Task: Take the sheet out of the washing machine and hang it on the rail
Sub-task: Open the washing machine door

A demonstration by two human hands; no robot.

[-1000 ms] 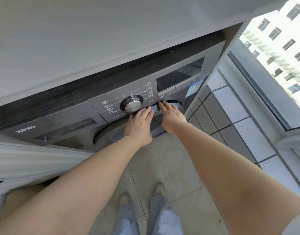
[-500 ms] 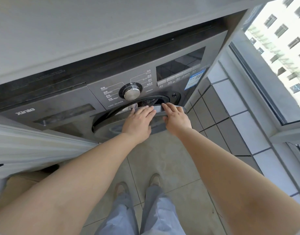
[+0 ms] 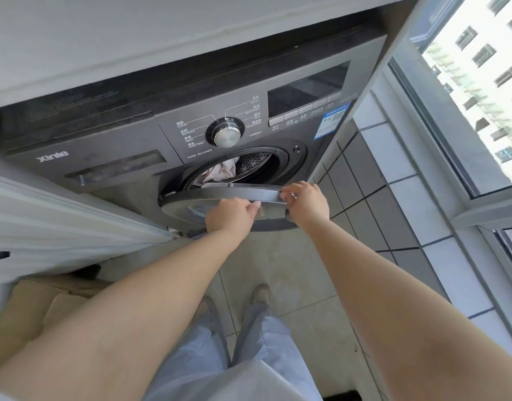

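Both hands curl on the door (image 3: 220, 195) rim — right hand (image 3: 306, 202) at its free edge, left hand (image 3: 230, 217) alongside — while the sheet (image 3: 221, 172) lies bunched in the drum just beyond, nearer the left hand's fingertips.

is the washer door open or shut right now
Open. The door is swung away from the drum opening, showing pale fabric inside; the right hand grips its free edge.

Both forearms bare to past the elbows; loose pale blue-grey fabric trousers (image 3: 249, 357) at six o'clock; two beige rounded-toe shoes (image 3: 260, 295) peeking out just beyond their hems, toward twelve o'clock.
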